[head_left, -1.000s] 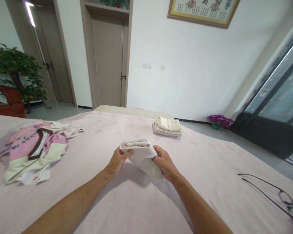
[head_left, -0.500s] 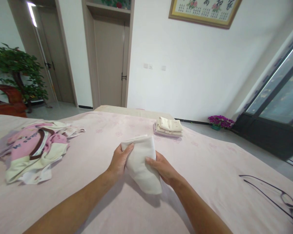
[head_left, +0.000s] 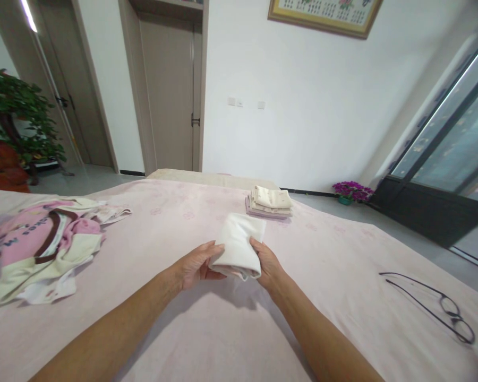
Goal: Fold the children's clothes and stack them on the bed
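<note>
A folded white cloth garment point(head_left: 239, 241) is held between my two hands above the pink bedspread point(head_left: 175, 329). My left hand point(head_left: 201, 263) grips its left edge, thumb on top and fingers underneath. At the right side my right hand point(head_left: 266, 261) pinches it, the thumb showing and most fingers hidden behind. The garment's near edge is folded over, and its layers show there. Just beyond it lies a neat stack of folded cloths point(head_left: 269, 201), cream on top and mauve at the bottom. Which kind of garment I hold, I cannot tell.
On the left lies a loose heap of pink, cream and white clothes point(head_left: 50, 239). Eyeglasses point(head_left: 442, 307) rest with their arms unfolded on the right. Past the bed stand a pot of purple flowers point(head_left: 352, 191), a leafy plant point(head_left: 19, 116) and a door point(head_left: 169, 95).
The white garment has been folded shorter: its hanging lower part is now turned up. Both hands have shifted their grip along its sides. The view has swung slightly right.
</note>
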{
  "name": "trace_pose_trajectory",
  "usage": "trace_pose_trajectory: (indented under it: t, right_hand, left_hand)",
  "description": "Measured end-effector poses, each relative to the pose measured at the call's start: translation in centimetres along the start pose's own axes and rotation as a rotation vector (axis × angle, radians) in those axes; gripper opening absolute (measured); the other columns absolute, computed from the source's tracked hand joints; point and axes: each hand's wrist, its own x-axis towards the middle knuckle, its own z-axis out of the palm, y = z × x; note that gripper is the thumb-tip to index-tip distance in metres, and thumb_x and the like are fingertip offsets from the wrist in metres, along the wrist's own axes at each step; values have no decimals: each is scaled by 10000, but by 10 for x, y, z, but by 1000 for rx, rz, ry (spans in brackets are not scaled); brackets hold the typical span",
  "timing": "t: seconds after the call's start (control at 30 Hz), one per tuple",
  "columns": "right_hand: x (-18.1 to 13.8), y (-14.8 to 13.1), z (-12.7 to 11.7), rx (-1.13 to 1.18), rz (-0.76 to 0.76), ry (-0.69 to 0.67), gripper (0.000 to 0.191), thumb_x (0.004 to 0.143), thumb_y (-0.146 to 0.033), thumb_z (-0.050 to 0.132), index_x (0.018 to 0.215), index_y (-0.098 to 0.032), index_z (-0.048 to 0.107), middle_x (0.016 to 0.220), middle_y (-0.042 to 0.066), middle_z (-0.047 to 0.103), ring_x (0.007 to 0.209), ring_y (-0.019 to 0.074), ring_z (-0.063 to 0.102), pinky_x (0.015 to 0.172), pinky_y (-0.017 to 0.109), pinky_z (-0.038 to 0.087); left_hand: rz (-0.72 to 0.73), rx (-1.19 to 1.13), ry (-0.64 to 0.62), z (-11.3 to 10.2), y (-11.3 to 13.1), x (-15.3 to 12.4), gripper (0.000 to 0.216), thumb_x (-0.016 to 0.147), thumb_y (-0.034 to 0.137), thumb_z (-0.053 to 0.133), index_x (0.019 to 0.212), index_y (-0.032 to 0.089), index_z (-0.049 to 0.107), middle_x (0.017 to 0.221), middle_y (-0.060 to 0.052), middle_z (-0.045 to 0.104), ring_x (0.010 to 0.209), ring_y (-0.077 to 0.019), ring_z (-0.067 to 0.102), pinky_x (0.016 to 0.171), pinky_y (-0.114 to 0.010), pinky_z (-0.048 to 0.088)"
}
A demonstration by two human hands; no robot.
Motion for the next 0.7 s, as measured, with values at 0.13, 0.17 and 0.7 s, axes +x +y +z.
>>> trace_pose_trajectory:
  t: [0.13,0.17,0.7]
  right_hand:
    - [5,1,-6,21,20,68,308,889,-208,557,1188,-135,555,951,105,759,851,249,737,756,415,613]
    - [5,0,-6,26,25,67,312,891,-212,556,1193,-135,553,956,106,758,852,248,737,756,414,613]
    - [46,-30,-23,157,-150,166,466,822,-66,579,1273,-177,538,918,39,763,748,191,732,619,317,625]
  left_hand:
    - [28,9,76,0,-5,5,426,752,335,813,1099,164,634,920,-72,719,678,-140,680,493,-173,515]
    - [39,19,93,-1,-6,6,413,752,332,813,1083,156,641,901,-75,716,662,-138,675,478,-166,506]
    - [364,557,537,-59,-23,36,511,828,425,624,1270,177,560,905,-70,700,743,-181,662,649,-273,486]
